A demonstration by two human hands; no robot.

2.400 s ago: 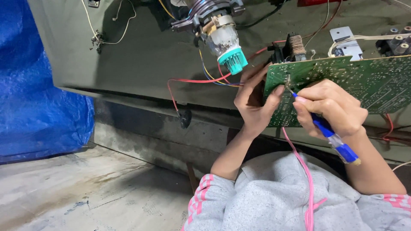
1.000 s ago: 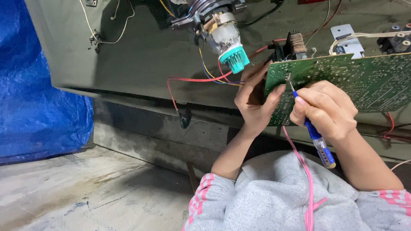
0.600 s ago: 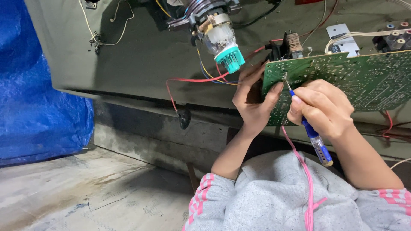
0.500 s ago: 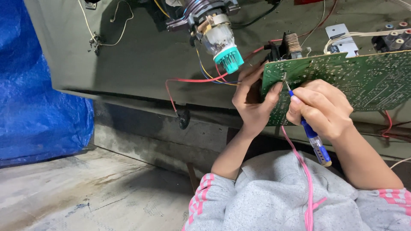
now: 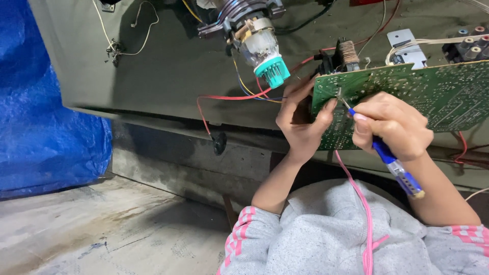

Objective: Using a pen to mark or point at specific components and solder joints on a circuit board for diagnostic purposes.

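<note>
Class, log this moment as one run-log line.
left hand: grips green circuit board edge | right hand: holds blue-handled tool, tip on board

Left hand (image 5: 300, 125) is raised, fingers curled in a pinch (thumb forward); right hand (image 5: 392, 125) is closed in a pen-style grip.

We see a green circuit board (image 5: 433, 97), solder side toward us, tilted up slightly to the right, its left edge pinched in our left hand (image 5: 300, 122). A blue-handled soldering iron (image 5: 387, 158) lies slanted in our right hand (image 5: 392, 125), its clear end low at the right, its thin metal tip touching the board near the upper left corner.
</note>
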